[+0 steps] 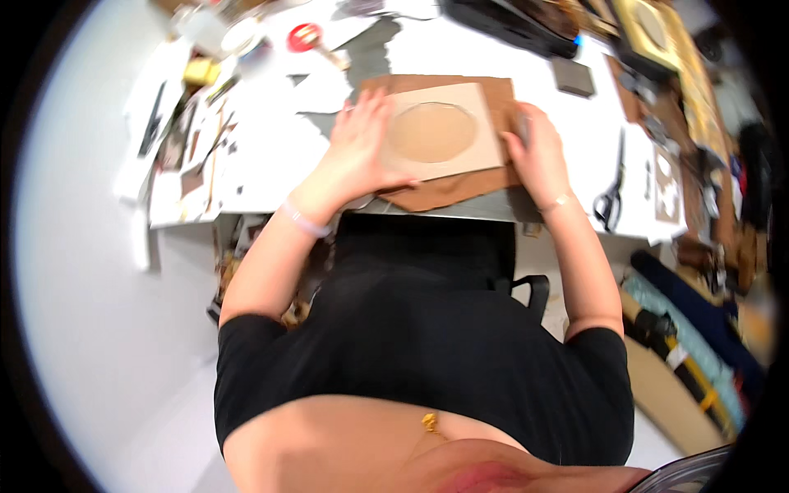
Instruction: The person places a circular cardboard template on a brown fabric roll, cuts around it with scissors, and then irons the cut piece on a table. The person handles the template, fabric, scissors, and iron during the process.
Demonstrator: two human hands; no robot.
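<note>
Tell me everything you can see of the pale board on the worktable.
The pale board is beige, flat and squarish, card-like, with a large tan circle outlined on its face; whether that is cut through is unclear. It lies slightly turned on a brown sheet. The left hand spreads over its left edge; the right hand is beside its right edge.

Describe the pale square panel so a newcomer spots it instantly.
On the white-covered table, find the brown sheet at the near edge, in front of the person. The panel lies on that sheet, between the left hand, which is at its left edge, and the right hand. Unlike the darker sheet beneath, it is pale beige, with a large round outline in its middle.
</note>
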